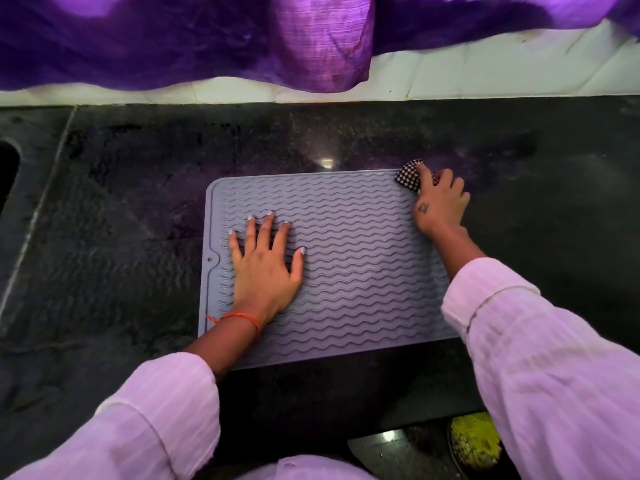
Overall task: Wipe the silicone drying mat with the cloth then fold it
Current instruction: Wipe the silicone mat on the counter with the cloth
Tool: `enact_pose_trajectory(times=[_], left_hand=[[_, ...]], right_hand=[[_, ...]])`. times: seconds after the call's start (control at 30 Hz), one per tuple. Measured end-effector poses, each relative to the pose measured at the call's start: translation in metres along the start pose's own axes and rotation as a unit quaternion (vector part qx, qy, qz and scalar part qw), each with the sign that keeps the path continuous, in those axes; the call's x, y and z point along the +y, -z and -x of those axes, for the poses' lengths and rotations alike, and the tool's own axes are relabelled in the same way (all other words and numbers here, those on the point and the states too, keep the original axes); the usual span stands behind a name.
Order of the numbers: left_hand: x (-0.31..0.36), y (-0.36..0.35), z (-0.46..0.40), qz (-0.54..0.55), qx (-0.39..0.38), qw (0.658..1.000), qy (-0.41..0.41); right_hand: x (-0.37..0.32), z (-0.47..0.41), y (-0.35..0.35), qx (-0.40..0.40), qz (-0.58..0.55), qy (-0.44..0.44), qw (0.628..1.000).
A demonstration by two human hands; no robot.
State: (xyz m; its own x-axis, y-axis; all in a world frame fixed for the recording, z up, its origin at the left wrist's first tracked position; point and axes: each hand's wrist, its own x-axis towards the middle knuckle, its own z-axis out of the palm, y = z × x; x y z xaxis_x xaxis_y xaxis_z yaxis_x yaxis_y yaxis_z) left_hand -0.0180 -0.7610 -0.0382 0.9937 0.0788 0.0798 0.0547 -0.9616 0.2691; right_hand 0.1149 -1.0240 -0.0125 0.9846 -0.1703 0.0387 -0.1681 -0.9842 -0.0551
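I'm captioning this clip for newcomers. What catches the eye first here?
The grey ribbed silicone mat lies flat mid-counter, the left hand spread flat on it. At its far right corner, the right hand grips a bunched checkered cloth. Purple fabric drapes along the back.

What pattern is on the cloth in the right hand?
A small black-and-white check on the cloth, gripped by the right hand; shown in the head view.
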Motion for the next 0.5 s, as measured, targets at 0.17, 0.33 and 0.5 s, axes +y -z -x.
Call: enact_pose_trajectory(times=[0.17,0.33,0.5], left_hand=[[0.000,0.001,0.000,0.003,-0.001,1.000,0.001],[0.000,0.002,0.000,0.005,0.000,1.000,-0.002],[0.000,0.001,0.000,0.002,0.001,1.000,0.000]], right_hand=[[0.003,-0.019,0.018,-0.042,-0.049,-0.001,0.998],[-0.013,-0.011,0.008,-0.030,0.004,-0.008,1.000],[-0.027,-0.004,0.008,-0.031,-0.021,0.022,0.999]])
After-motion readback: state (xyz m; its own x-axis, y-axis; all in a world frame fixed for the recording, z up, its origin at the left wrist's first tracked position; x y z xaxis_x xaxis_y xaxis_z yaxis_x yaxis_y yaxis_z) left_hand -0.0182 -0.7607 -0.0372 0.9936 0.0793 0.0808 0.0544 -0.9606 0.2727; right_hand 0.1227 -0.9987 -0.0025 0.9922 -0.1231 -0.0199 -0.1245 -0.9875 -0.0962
